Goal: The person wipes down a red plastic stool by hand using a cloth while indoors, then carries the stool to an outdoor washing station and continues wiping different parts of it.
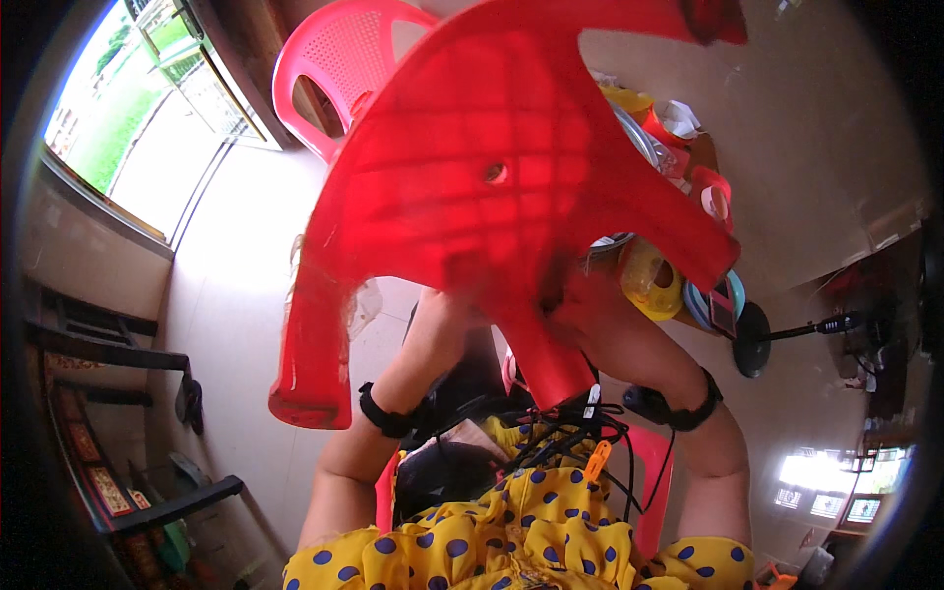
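A red plastic stool (442, 177) is held up before me, tipped so that a ribbed face with a small round hole shows, its legs spreading outward. Tape or torn clear film clings to the leg at the left. My left hand (446, 313) grips its lower edge, the fingers hidden by the red plastic. Close to the base of the lower leg, my right hand (594, 306) holds the stool too; it is blurred and partly covered. Each wrist wears a black strap.
Behind the stool stands a pink plastic chair (339, 66). To the right, a low table (706, 151) carries a yellow container (650, 284), bowls and a phone (722, 310). A dark wooden chair (110, 361) is at left, near an open doorway. Black cords (582, 424) lie over my lap.
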Available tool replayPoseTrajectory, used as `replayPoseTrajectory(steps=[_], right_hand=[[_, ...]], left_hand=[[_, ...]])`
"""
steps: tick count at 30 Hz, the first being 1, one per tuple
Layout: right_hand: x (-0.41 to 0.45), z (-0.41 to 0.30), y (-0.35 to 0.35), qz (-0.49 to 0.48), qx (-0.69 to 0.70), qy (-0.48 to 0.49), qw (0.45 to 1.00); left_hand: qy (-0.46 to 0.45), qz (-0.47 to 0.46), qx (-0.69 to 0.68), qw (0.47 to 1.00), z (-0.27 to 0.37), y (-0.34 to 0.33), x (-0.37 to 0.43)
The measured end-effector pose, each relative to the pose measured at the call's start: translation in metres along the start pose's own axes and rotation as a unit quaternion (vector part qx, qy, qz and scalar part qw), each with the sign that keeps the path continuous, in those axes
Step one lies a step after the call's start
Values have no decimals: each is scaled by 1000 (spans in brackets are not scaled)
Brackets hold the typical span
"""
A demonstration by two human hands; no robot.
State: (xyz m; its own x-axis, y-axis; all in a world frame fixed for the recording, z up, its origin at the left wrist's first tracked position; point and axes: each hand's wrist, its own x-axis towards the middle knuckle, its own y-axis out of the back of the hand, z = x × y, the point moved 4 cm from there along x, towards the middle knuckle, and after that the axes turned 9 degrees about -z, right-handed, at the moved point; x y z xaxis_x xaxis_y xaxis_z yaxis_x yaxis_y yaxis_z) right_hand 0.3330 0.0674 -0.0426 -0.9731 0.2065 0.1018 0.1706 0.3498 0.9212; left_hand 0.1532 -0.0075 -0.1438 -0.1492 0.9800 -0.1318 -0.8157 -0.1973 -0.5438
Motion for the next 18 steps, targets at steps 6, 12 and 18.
replayPoseTrajectory(steps=[6,12,18], right_hand=[[-29,-28,37,-126,174,-78,974],[-46,-19,55,-26,248,-199,948],[-12,-29,35,49,128,-94,986]], left_hand=[[-16,7,-23,1000,20,1,6],[-28,-13,-12,999,23,1,9],[11,2,15,1000,14,-3,10]])
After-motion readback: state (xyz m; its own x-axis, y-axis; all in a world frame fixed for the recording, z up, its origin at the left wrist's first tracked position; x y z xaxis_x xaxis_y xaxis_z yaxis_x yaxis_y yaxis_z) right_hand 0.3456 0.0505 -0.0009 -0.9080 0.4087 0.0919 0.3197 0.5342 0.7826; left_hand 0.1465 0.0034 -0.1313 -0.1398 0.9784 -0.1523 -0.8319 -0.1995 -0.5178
